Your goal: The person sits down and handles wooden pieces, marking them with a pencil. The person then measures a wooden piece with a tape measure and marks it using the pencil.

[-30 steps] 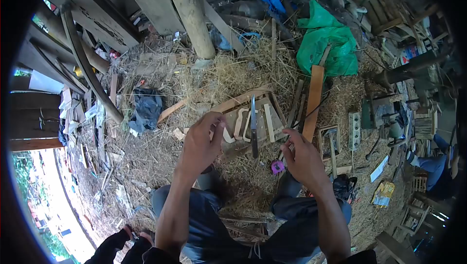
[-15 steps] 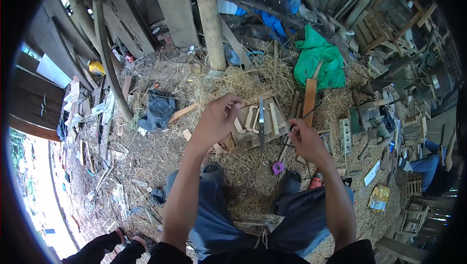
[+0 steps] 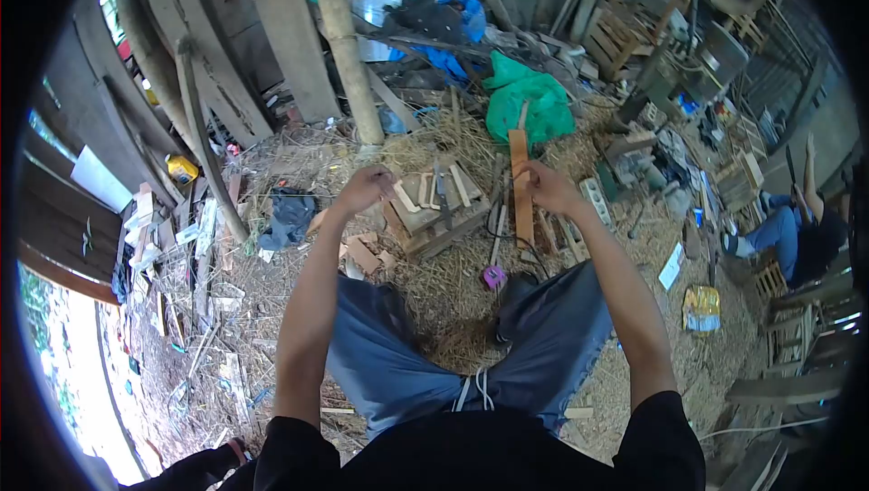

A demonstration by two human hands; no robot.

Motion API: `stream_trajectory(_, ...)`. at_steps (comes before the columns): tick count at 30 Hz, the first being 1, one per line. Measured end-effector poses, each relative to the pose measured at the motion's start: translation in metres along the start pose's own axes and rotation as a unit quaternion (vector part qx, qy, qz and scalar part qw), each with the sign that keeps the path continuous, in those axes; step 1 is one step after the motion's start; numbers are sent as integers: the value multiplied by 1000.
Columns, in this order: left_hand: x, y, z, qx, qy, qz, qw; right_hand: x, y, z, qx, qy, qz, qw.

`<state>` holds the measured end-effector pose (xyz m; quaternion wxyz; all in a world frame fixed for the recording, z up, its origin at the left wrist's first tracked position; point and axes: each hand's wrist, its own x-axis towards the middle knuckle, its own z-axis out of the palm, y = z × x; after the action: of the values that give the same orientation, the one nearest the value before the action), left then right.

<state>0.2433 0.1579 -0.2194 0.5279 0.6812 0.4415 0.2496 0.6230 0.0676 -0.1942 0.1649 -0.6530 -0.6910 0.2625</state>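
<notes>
My left hand (image 3: 367, 189) is raised left of a wooden block (image 3: 425, 242), its fingers loosely bent and apart, close to a pale wooden piece (image 3: 405, 196). More pale cut pieces, one bent like a hook (image 3: 425, 189), lie on the block. A knife (image 3: 442, 194) rests among them. Over a long reddish-brown board (image 3: 522, 210) is my right hand (image 3: 550, 189), fingers curled in toward the thumb. Whatever is between those fingertips is too small to make out. A purple tape measure (image 3: 493, 277) lies on the ground in front of my feet.
Straw and wood scraps (image 3: 364, 254) cover the ground. A green plastic sack (image 3: 529, 102) lies beyond the board, and a bamboo post (image 3: 344, 47) stands behind the block. At left is a dark plastic bag (image 3: 291, 217). Another person (image 3: 797, 233) sits at far right, and a power strip (image 3: 596, 201) lies nearer.
The view has shifted, and block, knife and board now appear farther up and left. My hands have spread apart, the right one coming over the brown board. The knife stays on the block.
</notes>
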Motion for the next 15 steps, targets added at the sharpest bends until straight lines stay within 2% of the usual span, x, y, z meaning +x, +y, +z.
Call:
stream_trajectory(2, 6, 26, 6, -99, -22, -20, 995, -8, 9, -2, 19, 14, 24, 999)
stream_trajectory(3, 11, 35, 10, -98, -34, -18, 994, -14, 16, -2, 13, 23, 17, 1000)
stream_trajectory(5, 32, 42, 26, -19, -31, 45, 998, -35, 46, -3, 11, 43, 45, 998)
stream_trajectory(7, 56, 59, 49, 2, -96, 56, 994, -51, 79, -8, 13, 137, -7, 990)
stream_trajectory(8, 63, 72, 61, 11, -108, 29, 994, -67, 89, -16, 63, 168, -20, 984)
stream_trajectory(9, 67, 79, 72, 19, -114, 0, 993, -85, 86, -27, 66, 173, -7, 983)
stream_trajectory(11, 92, 80, 89, 33, -166, 17, 985, -115, 77, -47, 84, 210, 114, 967)
stream_trajectory(13, 112, 79, 100, 95, -180, 42, 978, -132, 101, -38, 106, 271, 109, 950)
stream_trajectory(15, 130, 76, 106, 58, -191, 56, 978, -154, 103, -34, 132, 274, 150, 941)
